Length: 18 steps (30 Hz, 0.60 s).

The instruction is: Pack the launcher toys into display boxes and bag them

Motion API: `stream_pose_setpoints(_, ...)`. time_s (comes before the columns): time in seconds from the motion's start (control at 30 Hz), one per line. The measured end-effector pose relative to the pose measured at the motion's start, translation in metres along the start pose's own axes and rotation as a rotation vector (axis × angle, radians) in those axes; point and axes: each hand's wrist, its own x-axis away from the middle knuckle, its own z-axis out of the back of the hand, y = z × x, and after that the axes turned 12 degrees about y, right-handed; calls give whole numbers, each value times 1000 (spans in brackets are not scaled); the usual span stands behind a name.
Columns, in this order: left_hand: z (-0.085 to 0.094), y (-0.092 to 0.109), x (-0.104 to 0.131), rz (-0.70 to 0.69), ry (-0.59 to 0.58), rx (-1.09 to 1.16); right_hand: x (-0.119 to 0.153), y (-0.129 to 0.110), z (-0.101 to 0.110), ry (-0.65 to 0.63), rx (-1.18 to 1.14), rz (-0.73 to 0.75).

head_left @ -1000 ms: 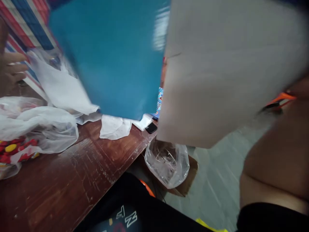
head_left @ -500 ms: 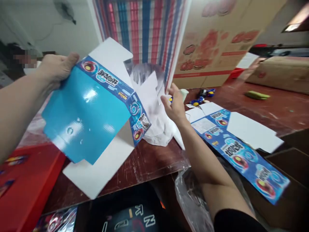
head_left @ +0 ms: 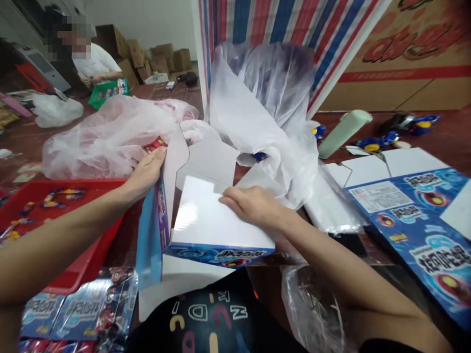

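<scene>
In front of my body stands a partly folded blue printed cardboard box [head_left: 221, 215], its white inside facing up and its side panels bent upright. My left hand [head_left: 149, 169] pinches the upper edge of its left side, by a white flap. On the other side my right hand [head_left: 253, 208] grips the edge of the white panel nearest me, thumb and fingers pressed together on the board. A flattened blue box [head_left: 415, 211] with printed panels and white flaps lies to the right.
Left of the box sits a red tray [head_left: 114, 186] holding small colourful toys. Ahead are clear plastic bags [head_left: 272, 93] against a striped sack [head_left: 265, 22]. A pale green cylinder [head_left: 346, 132] lies at right. Another person [head_left: 97, 61] works by a green basket [head_left: 97, 95].
The sheet held up at left has come down before me and its sides are folded up. My right hand has moved from the plastic bag onto the box.
</scene>
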Motion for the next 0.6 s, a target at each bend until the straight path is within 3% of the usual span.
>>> stream_pose_setpoints(0.1,-5,9,12,83,-83,155,-6,-24,-12,-230,-7,3)
stream_pose_setpoints(0.17,-3,17,15,14,-189,178,-4,-45,-12,-242,18,38)
stream_pose_setpoints(0.27,6,29,18,-94,-442,101,2,-70,-8,-216,11,153)
stream_pose_setpoints(0.37,13,43,22,-48,-614,36,0,-72,-16,-312,16,52)
stream_pose_setpoints(0.43,13,51,25,-38,-633,-126,-3,-66,-23,-405,8,-67)
stream_pose_setpoints(0.5,11,56,30,-28,-606,-327,-2,-60,-20,-408,5,-107)
stream_pose_setpoints(0.6,6,60,38,34,-487,-388,20,-49,11,-124,-56,-61)
